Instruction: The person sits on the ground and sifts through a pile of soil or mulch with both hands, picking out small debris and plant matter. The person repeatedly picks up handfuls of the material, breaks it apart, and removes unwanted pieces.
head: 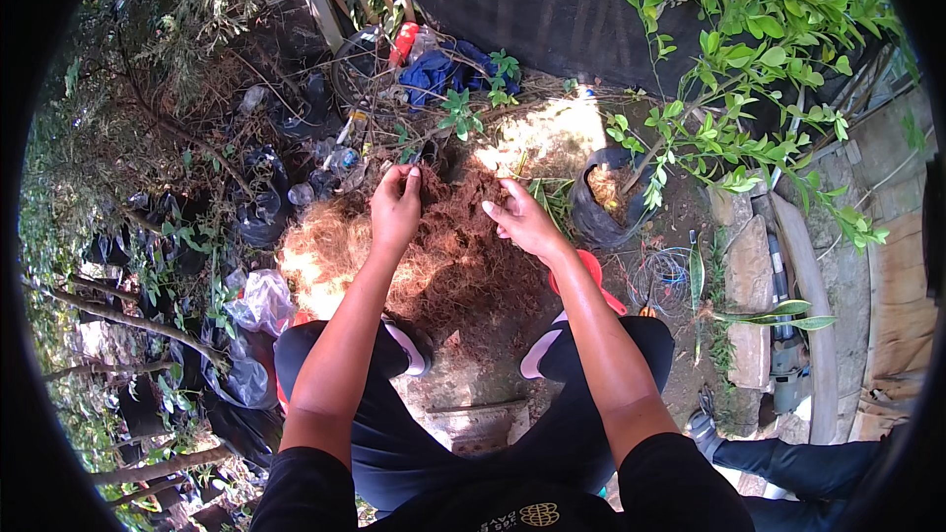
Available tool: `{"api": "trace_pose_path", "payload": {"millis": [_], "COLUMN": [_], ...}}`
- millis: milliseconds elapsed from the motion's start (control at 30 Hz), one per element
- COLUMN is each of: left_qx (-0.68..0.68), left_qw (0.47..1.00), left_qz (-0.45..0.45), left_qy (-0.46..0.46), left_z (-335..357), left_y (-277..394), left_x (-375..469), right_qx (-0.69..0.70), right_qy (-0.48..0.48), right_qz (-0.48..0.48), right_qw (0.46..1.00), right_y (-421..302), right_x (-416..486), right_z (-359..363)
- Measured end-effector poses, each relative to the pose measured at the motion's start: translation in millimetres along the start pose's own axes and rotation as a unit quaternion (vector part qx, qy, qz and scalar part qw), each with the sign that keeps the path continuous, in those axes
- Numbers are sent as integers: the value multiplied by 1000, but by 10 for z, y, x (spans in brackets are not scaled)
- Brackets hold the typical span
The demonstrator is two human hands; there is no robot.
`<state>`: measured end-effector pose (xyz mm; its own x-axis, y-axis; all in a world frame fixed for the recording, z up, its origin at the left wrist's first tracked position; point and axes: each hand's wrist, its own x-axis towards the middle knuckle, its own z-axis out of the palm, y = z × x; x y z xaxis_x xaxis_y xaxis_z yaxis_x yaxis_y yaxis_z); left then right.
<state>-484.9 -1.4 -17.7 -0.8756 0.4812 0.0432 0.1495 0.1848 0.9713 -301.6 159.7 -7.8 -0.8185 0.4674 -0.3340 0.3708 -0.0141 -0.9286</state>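
My left hand [395, 208] pinches the edge of a loose clump of brown coir-like fibre [473, 203] between thumb and fingers. On the other side of the clump, my right hand [523, 220] grips it with thumb and fingers slightly apart. Beneath both hands spreads a heap of loose fibre [451, 273], dark brown in the middle. Its left part is paler, sunlit golden fibre [332, 244]. The heap lies on the ground in front of my feet, and some of the clump merges with it from this angle.
Right of the heap lies a red plastic scoop-like item [587, 266], partly behind my forearm. Beyond it are a black planter [591, 225] with a leafy plant and coiled wire [661, 281]. Plastic bags [262, 303] and branches crowd the left. Another person's leg [798, 462] extends at lower right.
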Motion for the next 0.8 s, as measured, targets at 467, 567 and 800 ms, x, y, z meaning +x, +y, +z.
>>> {"api": "trace_pose_path", "payload": {"millis": [467,567,800], "left_qx": [145,137,171], "left_qw": [989,989,982], "left_qz": [-11,-46,-37], "left_qy": [-4,-13,-75], "left_z": [-57,-64,-119], "left_y": [236,307,362], "left_x": [-63,-56,-91], "right_qx": [-41,-61,-58], "right_qy": [11,17,18], "right_qz": [-37,-42,-30], "right_qw": [998,997,998], "right_y": [140,185,180], "right_x": [88,98,87], "right_z": [24,19,28]}}
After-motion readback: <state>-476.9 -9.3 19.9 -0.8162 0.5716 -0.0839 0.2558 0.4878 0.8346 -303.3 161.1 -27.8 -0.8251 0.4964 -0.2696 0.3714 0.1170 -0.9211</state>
